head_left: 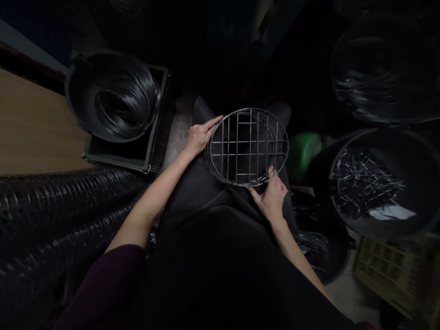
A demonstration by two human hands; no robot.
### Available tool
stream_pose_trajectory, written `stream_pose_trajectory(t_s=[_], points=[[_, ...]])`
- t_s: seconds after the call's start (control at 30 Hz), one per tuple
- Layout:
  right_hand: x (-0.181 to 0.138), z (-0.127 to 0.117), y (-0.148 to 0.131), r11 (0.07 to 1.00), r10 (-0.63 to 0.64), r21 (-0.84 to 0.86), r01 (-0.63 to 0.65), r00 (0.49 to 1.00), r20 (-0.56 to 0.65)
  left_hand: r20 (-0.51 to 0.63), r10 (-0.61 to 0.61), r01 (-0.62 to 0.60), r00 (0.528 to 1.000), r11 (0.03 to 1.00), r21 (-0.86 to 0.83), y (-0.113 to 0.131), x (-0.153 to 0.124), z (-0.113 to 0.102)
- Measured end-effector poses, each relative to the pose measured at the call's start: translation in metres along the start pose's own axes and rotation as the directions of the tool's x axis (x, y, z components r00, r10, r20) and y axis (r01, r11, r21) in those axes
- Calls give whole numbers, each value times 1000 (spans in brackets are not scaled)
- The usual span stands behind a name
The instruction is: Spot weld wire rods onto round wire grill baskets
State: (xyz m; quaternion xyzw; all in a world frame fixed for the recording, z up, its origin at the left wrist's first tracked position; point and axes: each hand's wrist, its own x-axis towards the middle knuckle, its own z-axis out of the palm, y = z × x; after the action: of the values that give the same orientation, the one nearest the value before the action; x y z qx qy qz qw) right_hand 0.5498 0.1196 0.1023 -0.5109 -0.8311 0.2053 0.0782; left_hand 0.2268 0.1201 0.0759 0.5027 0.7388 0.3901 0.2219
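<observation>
The lap (189, 183) is biggest and seems to work like a table. The right tub (421, 183) stands close, perhaps for easy reach. The left tub (79, 94) sits on a crate (150, 153); its sides likely keep the wire coil (144, 98) from springing loose. The grid (250, 141) is over the lap, between the hands. The left hand (199, 136) is clasped on its left edge and the right hand (273, 195) on its near edge, maybe to stop it tipping. Thin rods (360, 183) lie heaped in the right tub.
</observation>
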Motion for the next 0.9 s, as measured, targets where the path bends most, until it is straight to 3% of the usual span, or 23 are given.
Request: stream_pose_trajectory(t_s=[0.1,0.23,0.33,0.43,0.57,0.73,0.9], points=[[8,-23,6,971,-46,236,36,998,37,-18,5,-6,1000,999,-45,7,-2,-7],[33,-48,0,840,167,522,-146,986,7,-132,-86,51,988,968,-245,20,-3,-23],[54,-53,-10,695,291,676,-246,955,48,56,-87,100,995,937,-333,33,-2,-36],[66,-53,-18,603,328,750,-273,941,79,199,-49,103,979,957,-272,45,1,-43],[70,-54,-24,641,324,730,-238,946,25,177,-27,53,984,988,-145,53,6,-45],[73,-58,-20,713,203,679,-174,978,37,205,14,-17,979,1000,17,55,12,-46],[73,-49,-7,738,181,652,-174,982,57,162,49,-46,986,999,-19,45,9,-34]])
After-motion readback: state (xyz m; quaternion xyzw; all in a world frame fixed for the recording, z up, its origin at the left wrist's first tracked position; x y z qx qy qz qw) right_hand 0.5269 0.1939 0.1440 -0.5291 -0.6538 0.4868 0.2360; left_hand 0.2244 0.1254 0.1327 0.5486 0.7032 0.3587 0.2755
